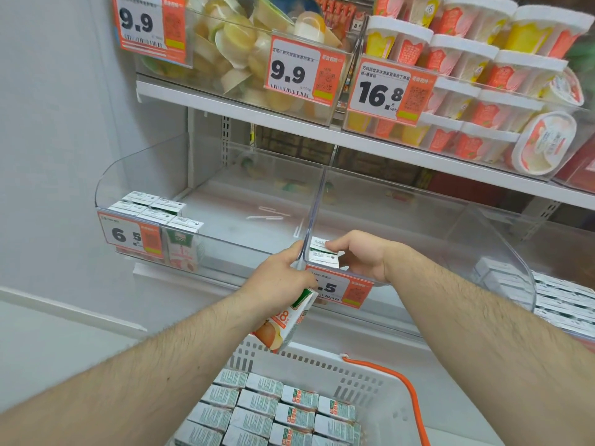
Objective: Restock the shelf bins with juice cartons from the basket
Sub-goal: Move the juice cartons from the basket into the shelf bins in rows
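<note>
Gripping a juice carton (291, 320) just left of the frame's centre, the left hand (280, 278) is curling its fingers round the carton's top, and the carton is hanging tilted above the far rim of the white basket (370, 378). The right hand (357, 255), at centre, is closing thumb and fingers round a second carton (323, 255) that is sitting in the front left corner of the right-hand clear bin (450, 252), just behind its price tag (344, 289). More cartons (273, 413) are lying packed in rows in the basket at bottom centre. A few cartons (161, 214) are standing in the left bin (225, 220), at its left end.
</note>
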A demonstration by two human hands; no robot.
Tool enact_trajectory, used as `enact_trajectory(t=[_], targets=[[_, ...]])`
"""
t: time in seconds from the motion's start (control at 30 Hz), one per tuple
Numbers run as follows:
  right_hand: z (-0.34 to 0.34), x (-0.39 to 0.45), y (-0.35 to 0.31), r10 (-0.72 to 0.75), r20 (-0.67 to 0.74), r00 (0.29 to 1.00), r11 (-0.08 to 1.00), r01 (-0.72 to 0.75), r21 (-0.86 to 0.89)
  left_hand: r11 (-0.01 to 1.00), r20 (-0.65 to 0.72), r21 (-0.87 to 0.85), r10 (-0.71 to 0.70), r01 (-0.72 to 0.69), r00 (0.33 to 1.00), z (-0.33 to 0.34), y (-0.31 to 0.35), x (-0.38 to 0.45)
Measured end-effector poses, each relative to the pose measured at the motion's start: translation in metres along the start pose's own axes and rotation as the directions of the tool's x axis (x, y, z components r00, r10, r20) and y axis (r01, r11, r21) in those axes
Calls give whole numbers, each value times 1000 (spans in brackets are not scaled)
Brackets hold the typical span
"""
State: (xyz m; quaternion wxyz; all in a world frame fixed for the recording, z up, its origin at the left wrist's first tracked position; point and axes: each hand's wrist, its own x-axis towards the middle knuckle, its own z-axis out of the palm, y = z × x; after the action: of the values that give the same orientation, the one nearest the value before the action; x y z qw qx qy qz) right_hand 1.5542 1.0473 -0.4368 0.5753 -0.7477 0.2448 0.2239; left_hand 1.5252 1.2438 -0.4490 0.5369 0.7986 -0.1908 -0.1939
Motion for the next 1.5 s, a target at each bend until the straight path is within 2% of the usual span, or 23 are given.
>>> enact_trajectory(t=[0.23,0.37,0.43,0.5,0.53,0.57,0.6,0.63,0.67,0.73,0.8,0.83,0.87,0.93,1.03,1.1,1.13,1.17,1.23,1.33,1.4,1.5], targets=[[0,-4,-6,19,39,999,1000,-19,-11,999,-2,-5,46,-46,999,1,1,-3],[0,-4,-2,18,42,999,999,-16,-29,985,-123,-135,88,-104,989,4,0,-9],[2,-8,-2,36,-4,999,992,-36,-117,963,-184,-242,78,-122,980,5,2,-14],[6,-16,-5,-68,-182,981,939,1,-343,935,-216,-319,86,-154,972,4,5,-18],[8,-22,-5,-226,-314,922,878,54,-475,929,-226,-332,91,-164,970,3,6,-19],[11,-30,-3,-435,-425,794,814,145,-563,926,-233,-337,91,-169,968,1,6,-20],[17,-43,-1,-590,-487,644,772,274,-574,923,-241,-344,90,-172,966,0,6,-20],[26,-57,3,-669,-506,545,740,423,-523,918,-253,-355,89,-178,963,-1,6,-21],[34,-70,8,-710,-479,516,704,548,-452,909,-269,-370,91,-190,959,-1,6,-21],[51,-93,23,-740,-301,602,672,680,-291,889,-307,-403,93,-218,947,1,6,-21],[65,-106,37,-710,-121,694,700,674,-237,868,-341,-424,109,-256,934,4,7,-21],[69,-106,41,-690,-89,718,710,648,-278,862,-350,-419,136,-285,927,7,7,-22],[72,-104,45,-688,-104,718,698,616,-364,861,-348,-401,172,-312,921,9,7,-22],[74,-104,48,-730,-157,665,648,600,-470,857,-329,-372,236,-355,914,12,9,-24],[56,-115,36,-774,-271,571,629,651,-425,840,-291,-380,288,-387,912,10,16,-23],[27,-117,23,-752,-412,515,657,634,-408,883,-304,-309,261,-354,916,4,14,-18],[10,-114,18,-719,-462,519,692,591,-415,915,-311,-266,216,-303,925,3,10,-15],[-5,-107,13,-668,-493,558,744,526,-413,946,-306,-232,152,-228,940,3,6,-13],[-26,-86,14,-529,-495,689,841,352,-410,985,-252,-163,21,-64,968,6,-2,-12],[-29,-59,23,-331,-400,855,893,147,-425,996,-205,-83,-55,39,977,12,-7,-10],[-24,-53,27,-233,-313,921,902,84,-424,994,-214,-82,-83,67,973,13,-9,-6],[-20,-52,26,-166,-188,968,888,63,-455,994,-161,-76,-91,79,983,16,-13,-4]])
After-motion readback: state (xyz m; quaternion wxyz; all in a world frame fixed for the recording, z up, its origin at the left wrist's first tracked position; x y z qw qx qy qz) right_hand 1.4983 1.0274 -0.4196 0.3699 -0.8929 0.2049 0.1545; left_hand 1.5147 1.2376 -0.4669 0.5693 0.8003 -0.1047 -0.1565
